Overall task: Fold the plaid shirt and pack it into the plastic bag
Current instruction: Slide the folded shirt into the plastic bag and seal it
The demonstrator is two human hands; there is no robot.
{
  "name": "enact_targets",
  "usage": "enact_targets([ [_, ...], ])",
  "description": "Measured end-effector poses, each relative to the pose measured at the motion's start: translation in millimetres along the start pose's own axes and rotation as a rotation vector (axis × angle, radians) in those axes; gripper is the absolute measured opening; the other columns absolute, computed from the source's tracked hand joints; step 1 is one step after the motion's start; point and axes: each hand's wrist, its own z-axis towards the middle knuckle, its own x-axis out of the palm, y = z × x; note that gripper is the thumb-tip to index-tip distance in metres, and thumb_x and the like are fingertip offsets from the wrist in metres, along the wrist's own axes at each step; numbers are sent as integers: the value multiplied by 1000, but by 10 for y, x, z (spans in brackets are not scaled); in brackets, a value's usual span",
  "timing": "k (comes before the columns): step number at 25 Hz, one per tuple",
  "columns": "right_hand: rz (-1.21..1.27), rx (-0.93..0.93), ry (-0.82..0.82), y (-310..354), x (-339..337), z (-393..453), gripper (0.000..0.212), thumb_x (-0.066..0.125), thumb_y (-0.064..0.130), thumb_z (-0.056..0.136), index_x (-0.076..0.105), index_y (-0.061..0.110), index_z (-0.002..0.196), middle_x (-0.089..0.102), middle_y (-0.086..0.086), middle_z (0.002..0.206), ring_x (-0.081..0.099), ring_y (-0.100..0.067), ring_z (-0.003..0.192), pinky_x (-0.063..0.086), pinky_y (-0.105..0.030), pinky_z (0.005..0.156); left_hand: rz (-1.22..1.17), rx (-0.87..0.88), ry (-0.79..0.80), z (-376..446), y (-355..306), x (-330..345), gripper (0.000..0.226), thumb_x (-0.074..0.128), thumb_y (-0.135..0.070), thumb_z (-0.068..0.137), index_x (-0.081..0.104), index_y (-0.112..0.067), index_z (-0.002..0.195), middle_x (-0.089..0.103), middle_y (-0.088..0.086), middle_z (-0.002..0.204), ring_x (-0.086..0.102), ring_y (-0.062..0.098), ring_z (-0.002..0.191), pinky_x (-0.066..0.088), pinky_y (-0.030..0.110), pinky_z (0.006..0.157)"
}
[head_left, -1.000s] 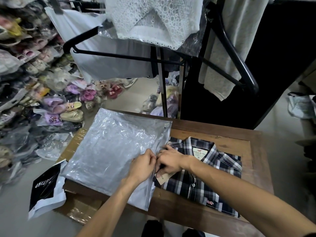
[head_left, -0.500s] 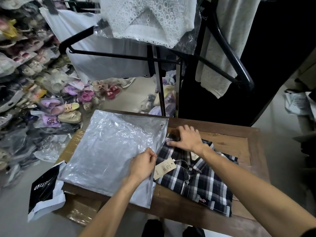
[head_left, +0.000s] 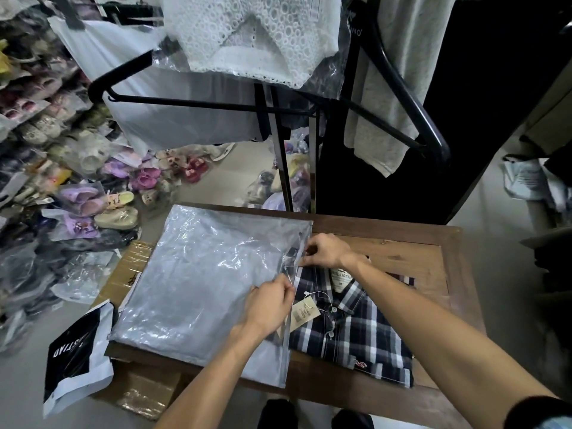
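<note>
On the right half of the wooden surface (head_left: 402, 252) I see one plaid shirt (head_left: 349, 329), already folded into a neat rectangle, collar and label toward the far side, hem toward me, so its long axis runs away from me and lies roughly parallel to the bag's open edge. A paper hang tag (head_left: 301, 311) dangles from it on a string at the shirt's left edge. Just beside it on the left lies one clear plastic bag (head_left: 198, 283), flat and crinkled, its open mouth on the right side, overlapping the shirt's left margin. Both of my hands are at that mouth. My left hand (head_left: 269, 308) pinches the film of the opening near the middle of the edge, thumb and fingers pressed together on the plastic. My right hand (head_left: 325, 250) pinches the same edge farther from me, near the shirt's top left corner; I cannot tell for sure whether it holds one layer or both. The shirt lies to the right of both hands and slightly nearer to me than the right hand, whose forearm crosses above the collar, so the right hand is the nearer one to it. My judgement is that folding is finished and the mouth is being parted; the coming move turns on sliding the shirt leftward, sideways to its long axis, into the opening. Around this, one black-and-white mailer bag (head_left: 77, 354) hangs off the left corner, taped cardboard (head_left: 123, 274) sits under the bag, and a black clothes rack (head_left: 278, 106) stands beyond.
</note>
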Motion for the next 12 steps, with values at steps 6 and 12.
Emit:
enact_targets([
  [6, 25, 246, 361, -616, -570, -190, 86, 83, 75, 57, 61, 29, 126, 62, 6, 127, 57, -20, 124, 42, -46, 112, -19, -23, 35, 15, 21, 21, 12, 45, -31, 104, 55, -30, 98, 67, -7, 68, 62, 1, 58, 49, 26, 71],
  [12, 436, 164, 330, -596, -466, -320, 46, 80, 50, 83, 73, 17, 114, 75, 2, 116, 70, -18, 107, 48, -39, 106, 1, 34, 20, -3, -72, 48, 18, 41, -33, 108, 56, -26, 101, 64, -10, 68, 57, -3, 55, 47, 18, 63],
])
